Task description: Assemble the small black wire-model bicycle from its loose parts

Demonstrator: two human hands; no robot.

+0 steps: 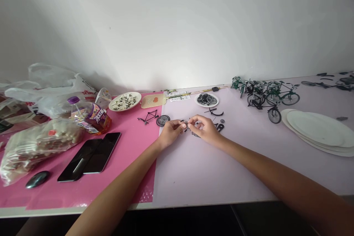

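Pinching: from my remote seat I had the left hand and the right hand close together over the desk, each grip pressed, thumb against fingertips, on the same small part.
Small part: it sat between both grips, near the middle of my view; its exact shape was too tiny for me to tell.
Bicycle frame: thin and black, it lay on the pink cover, left of the hands.
Wheel: it lay between that frame and the left hand.
Loose black pieces: I saw them beside the right hand and partly behind it.
White plate: beyond the hands, it carried a heap of dark parts.
Toy bicycles: several green and black ones stood to the right, behind stacked plates.
Left side: I could make out a bowl of pale bits, a purple-capped bottle, two overlapping phones and a mouse near a stuffed clear bag.
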